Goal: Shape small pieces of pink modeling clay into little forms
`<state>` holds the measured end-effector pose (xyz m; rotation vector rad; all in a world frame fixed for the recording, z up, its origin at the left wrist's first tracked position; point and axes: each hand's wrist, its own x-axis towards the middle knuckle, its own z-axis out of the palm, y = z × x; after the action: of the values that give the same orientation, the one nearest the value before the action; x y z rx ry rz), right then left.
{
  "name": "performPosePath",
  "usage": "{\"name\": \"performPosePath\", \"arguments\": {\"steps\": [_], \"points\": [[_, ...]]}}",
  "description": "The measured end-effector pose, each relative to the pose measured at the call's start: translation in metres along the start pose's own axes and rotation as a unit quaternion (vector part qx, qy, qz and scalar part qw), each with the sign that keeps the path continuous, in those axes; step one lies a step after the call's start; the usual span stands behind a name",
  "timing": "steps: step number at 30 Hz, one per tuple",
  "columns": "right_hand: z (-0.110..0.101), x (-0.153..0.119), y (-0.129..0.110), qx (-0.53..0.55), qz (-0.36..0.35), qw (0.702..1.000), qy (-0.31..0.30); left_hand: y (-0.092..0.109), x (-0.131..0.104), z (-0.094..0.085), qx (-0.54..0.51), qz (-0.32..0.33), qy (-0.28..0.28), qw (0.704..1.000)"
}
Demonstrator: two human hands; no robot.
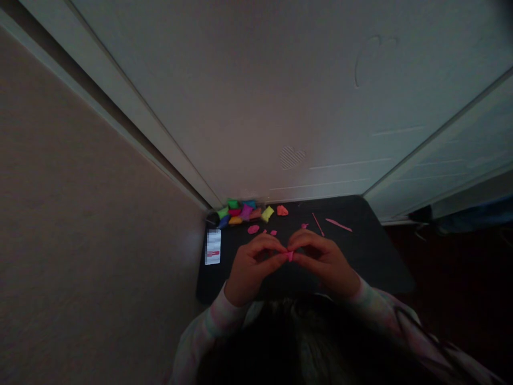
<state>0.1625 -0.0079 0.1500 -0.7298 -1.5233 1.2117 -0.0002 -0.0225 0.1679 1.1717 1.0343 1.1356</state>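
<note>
A small pink piece of soft clay (290, 256) is pinched between both hands, above the dark table (360, 256). My left hand (256, 264) holds its left side between thumb and fingertips. From the right, my right hand (326, 262) grips the same piece in a like pinch. Just beyond the hands lie a flat pink round piece (253, 229), a small pink bit (273, 232) and another pink bit (304, 225). A thin pink stick (318, 224) and a pink flat tool (339, 224) rest to the right.
Colourful packets (240, 212) are heaped at the table's back left, with a yellow packet (267, 214) and an orange lump (282, 210) beside them. A lit phone (212, 246) lies at the left edge. Pale panels (256, 107) rise behind the table.
</note>
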Motion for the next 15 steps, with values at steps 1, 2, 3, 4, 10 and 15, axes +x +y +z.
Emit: {"name": "performPosePath", "arguments": {"steps": [1, 2, 3, 4, 10, 15], "points": [[0.0, 0.0, -0.001, 0.002, -0.003, 1.0, -0.002, -0.001, 0.0, 0.001, -0.023, -0.006, -0.004, 1.0], [0.001, 0.0, -0.002, 0.003, -0.005, 1.0, -0.001, -0.003, 0.0, 0.002, -0.048, -0.014, -0.007, 0.999], [0.001, 0.001, -0.003, 0.004, -0.006, 1.0, 0.001, -0.004, -0.001, 0.004, -0.072, -0.023, -0.008, 0.997], [0.002, 0.001, -0.004, 0.005, -0.007, 1.0, 0.005, -0.005, -0.001, 0.006, -0.097, -0.032, -0.006, 0.995], [0.006, -0.001, -0.008, 0.008, -0.002, 1.0, 0.023, -0.007, -0.003, 0.017, -0.198, -0.083, 0.013, 0.977], [0.008, -0.002, -0.009, -0.001, 0.006, 1.0, 0.023, -0.006, -0.003, 0.019, -0.221, -0.084, 0.019, 0.971]]}}
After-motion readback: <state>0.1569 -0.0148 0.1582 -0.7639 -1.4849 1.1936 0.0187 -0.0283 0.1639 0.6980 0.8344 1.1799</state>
